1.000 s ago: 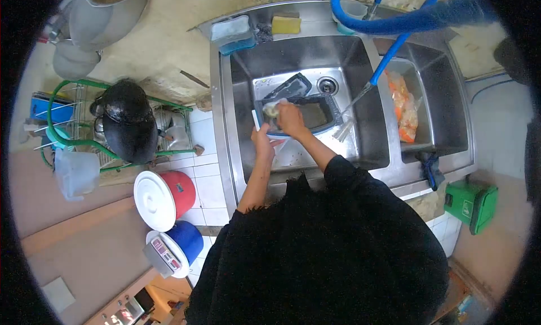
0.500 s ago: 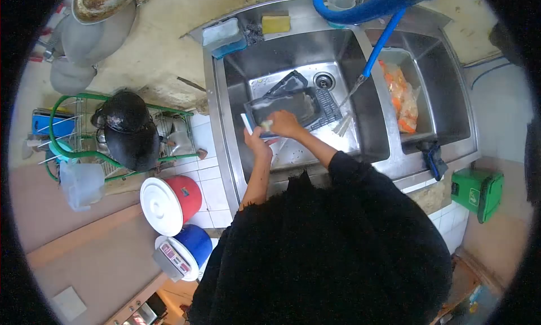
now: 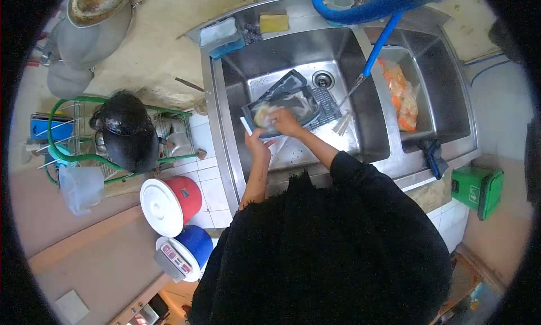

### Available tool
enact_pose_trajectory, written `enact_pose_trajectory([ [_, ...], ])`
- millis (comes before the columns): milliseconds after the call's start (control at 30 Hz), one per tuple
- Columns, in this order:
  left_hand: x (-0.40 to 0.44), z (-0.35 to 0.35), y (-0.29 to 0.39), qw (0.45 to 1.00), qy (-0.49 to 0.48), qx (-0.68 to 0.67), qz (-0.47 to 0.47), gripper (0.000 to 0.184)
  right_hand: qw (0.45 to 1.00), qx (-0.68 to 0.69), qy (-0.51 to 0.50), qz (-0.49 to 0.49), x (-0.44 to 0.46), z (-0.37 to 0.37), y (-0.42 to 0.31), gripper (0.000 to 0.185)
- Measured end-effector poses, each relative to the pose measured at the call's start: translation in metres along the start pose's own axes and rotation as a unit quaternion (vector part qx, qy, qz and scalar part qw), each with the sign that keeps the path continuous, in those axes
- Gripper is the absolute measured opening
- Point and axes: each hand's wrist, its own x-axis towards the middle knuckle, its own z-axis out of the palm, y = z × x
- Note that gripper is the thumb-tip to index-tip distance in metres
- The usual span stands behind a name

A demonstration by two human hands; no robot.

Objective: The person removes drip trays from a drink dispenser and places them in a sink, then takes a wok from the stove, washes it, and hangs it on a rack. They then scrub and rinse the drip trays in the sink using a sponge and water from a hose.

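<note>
My left hand (image 3: pixel 259 147) grips the near left edge of a dark rectangular tray (image 3: pixel 304 104), held tilted over the left sink basin. A white strip shows along the edge by my fingers. Inside the tray, my right hand (image 3: pixel 286 124) is closed on a pale yellow sponge (image 3: pixel 262 114), pressed to the soapy surface and slightly blurred. Behind the tray, another dark piece (image 3: pixel 288 81) lies on the basin floor. A black ribbed part (image 3: pixel 328 104) sticks out on its right, partly covered.
A blue hose tap (image 3: pixel 383 43) sends water into the sink (image 3: pixel 372 139). The right basin holds a tub with an orange-and-white bag (image 3: pixel 400 97). A yellow sponge block (image 3: pixel 274 23) and blue container (image 3: pixel 224 40) sit on the back rim. A dish rack (image 3: pixel 62 114) stands left.
My right hand and the sponge have shifted slightly within the tray, spreading the foam differently. My left hand keeps its grip on the edge.
</note>
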Motion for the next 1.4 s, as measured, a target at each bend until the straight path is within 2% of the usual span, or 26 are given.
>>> enact_pose_trajectory([
  [67, 0.006, -0.007, -0.009, 1.000, -0.022, -0.007, -0.015, 0.028, 0.989, 0.028, -0.140, -0.035, 0.000, -0.001, -0.011, 0.016],
  [100, 0.004, -0.006, -0.010, 0.999, -0.020, -0.022, -0.035, 0.028, 0.985, 0.017, -0.152, -0.083, 0.000, 0.002, 0.005, 0.020],
  [167, 0.000, -0.005, -0.007, 0.998, -0.022, -0.037, -0.052, 0.029, 0.979, -0.168, -0.018, -0.116, -0.006, -0.005, 0.040, 0.025],
  [233, -0.008, -0.002, 0.002, 1.000, 0.007, 0.004, 0.006, 0.029, 0.968, -0.228, -0.049, 0.095, -0.002, -0.032, 0.059, 0.028],
  [267, -0.011, 0.003, 0.005, 1.000, 0.009, 0.004, 0.005, 0.029, 0.968, -0.227, -0.051, 0.096, 0.004, -0.031, 0.063, 0.028],
  [333, -0.022, 0.014, 0.009, 1.000, 0.024, 0.010, 0.015, 0.030, 0.948, -0.293, 0.018, 0.123, 0.008, -0.033, 0.055, 0.027],
  [367, -0.021, 0.015, 0.007, 1.000, 0.022, 0.012, 0.016, 0.030, 0.941, -0.251, 0.000, 0.226, 0.004, -0.032, 0.048, 0.027],
  [400, -0.018, 0.016, 0.006, 0.999, 0.034, 0.016, 0.028, 0.031, 0.941, -0.250, 0.005, 0.226, 0.005, -0.032, 0.048, 0.027],
  [467, -0.014, 0.012, 0.003, 0.998, 0.050, 0.020, 0.038, 0.032, 0.890, -0.330, -0.199, 0.245, 0.001, -0.028, 0.048, 0.029],
  [567, -0.013, 0.005, -0.002, 0.996, 0.012, 0.064, 0.057, 0.034, 0.900, -0.262, -0.222, 0.267, -0.010, -0.037, 0.008, 0.033],
  [633, -0.015, 0.010, -0.005, 0.996, 0.032, 0.061, 0.064, 0.035, 0.940, -0.154, -0.220, 0.209, -0.015, -0.020, 0.000, 0.033],
  [667, -0.014, 0.012, -0.007, 0.996, 0.030, 0.061, 0.063, 0.035, 0.940, -0.155, -0.219, 0.211, -0.016, -0.011, -0.005, 0.033],
  [733, -0.012, 0.016, -0.010, 0.995, 0.038, 0.002, 0.089, 0.037, 0.987, -0.023, -0.098, 0.129, -0.018, 0.001, -0.011, 0.031],
  [767, -0.010, 0.016, -0.010, 0.995, 0.038, 0.003, 0.087, 0.037, 0.986, -0.024, -0.098, 0.131, -0.019, 0.001, -0.007, 0.031],
  [833, -0.003, 0.012, -0.001, 0.997, 0.032, -0.004, 0.065, 0.037, 0.993, -0.020, -0.106, 0.052, -0.018, -0.001, 0.010, 0.027],
  [867, -0.005, 0.008, 0.002, 0.997, 0.036, -0.002, 0.064, 0.037, 0.957, -0.211, -0.195, 0.045, -0.014, -0.010, 0.020, 0.023],
  [967, -0.008, 0.013, 0.015, 0.997, 0.024, 0.024, 0.066, 0.037, 0.897, -0.411, -0.159, -0.046, -0.016, -0.043, 0.046, 0.018],
  [1067, -0.008, 0.015, 0.017, 0.993, 0.035, 0.050, 0.098, 0.034, 0.901, -0.417, -0.109, -0.053, -0.009, -0.038, 0.060, 0.018],
  [1100, -0.003, 0.015, 0.016, 0.994, 0.055, 0.036, 0.086, 0.033, 0.917, -0.359, -0.164, 0.062, -0.002, -0.032, 0.058, 0.022],
  [1133, 0.001, 0.015, 0.015, 0.994, 0.075, 0.021, 0.075, 0.033, 0.917, -0.360, -0.161, 0.062, 0.002, -0.031, 0.046, 0.022],
  [1200, 0.005, 0.014, 0.007, 0.994, 0.102, 0.000, 0.046, 0.030, 0.943, -0.208, -0.167, 0.201, -0.001, -0.023, 0.018, 0.030],
  [1267, 0.011, 0.009, -0.009, 0.991, 0.131, -0.021, 0.014, 0.028, 0.982, -0.138, -0.075, 0.108, -0.012, 0.003, -0.001, 0.029],
  [1333, 0.014, 0.008, -0.022, 0.989, 0.072, -0.107, -0.073, 0.022, 0.979, -0.142, -0.073, 0.126, -0.013, 0.000, -0.033, 0.029],
  [1400, 0.016, 0.012, -0.025, 0.985, 0.076, -0.134, -0.082, 0.019, 0.977, -0.143, -0.064, 0.144, -0.013, -0.008, -0.038, 0.033],
])
